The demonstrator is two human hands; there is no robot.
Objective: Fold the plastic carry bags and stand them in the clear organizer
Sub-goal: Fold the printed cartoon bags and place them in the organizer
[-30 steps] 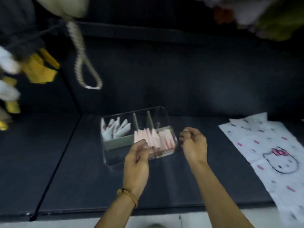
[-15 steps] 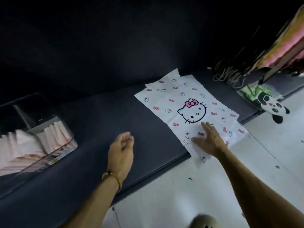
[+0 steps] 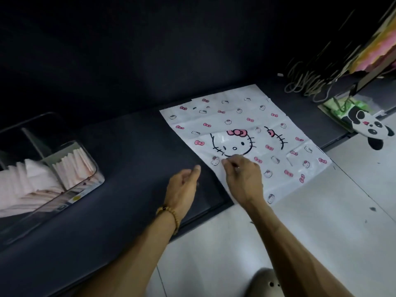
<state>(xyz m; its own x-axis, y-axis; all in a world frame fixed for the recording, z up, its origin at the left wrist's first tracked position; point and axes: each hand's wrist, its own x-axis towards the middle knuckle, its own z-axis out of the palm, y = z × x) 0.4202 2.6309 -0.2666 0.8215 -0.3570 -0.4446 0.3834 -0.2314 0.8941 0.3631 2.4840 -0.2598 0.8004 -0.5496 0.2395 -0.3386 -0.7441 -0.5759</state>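
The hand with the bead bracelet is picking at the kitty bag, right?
No. In the head view the right hand pinches the kitty-print bag. The left hand, wearing the bead bracelet, hovers beside it over the dark counter.

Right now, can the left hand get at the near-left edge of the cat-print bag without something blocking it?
Probably yes. The left hand hovers open over the dark counter just beside the cat-print bag, and only bare counter lies between them. The right hand pinches the bag further right, leaving that edge free.

Right hand [image 3: 244,179] pinches top carry bag [image 3: 233,125]; left hand [image 3: 184,187] relaxed nr organizer [image 3: 85,168].
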